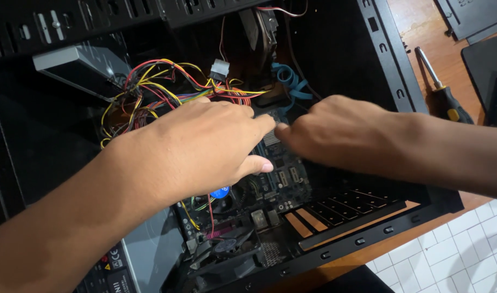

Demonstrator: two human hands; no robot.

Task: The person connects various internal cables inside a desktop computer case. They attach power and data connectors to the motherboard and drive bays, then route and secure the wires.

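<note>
Two bare forearms, no sleeves, left hand [205, 144], right hand [335, 133], short nails

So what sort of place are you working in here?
Probably a home or small repair bench: an open computer case lies on a wooden table over white floor tiles, with a screwdriver beside it and both hands inside.

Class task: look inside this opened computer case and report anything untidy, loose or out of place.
The coloured wires lie in a loose tangle above the left hand, with a white connector apparently unplugged. A screwdriver lies outside the case on the wooden table. Nothing looks broken.
</note>
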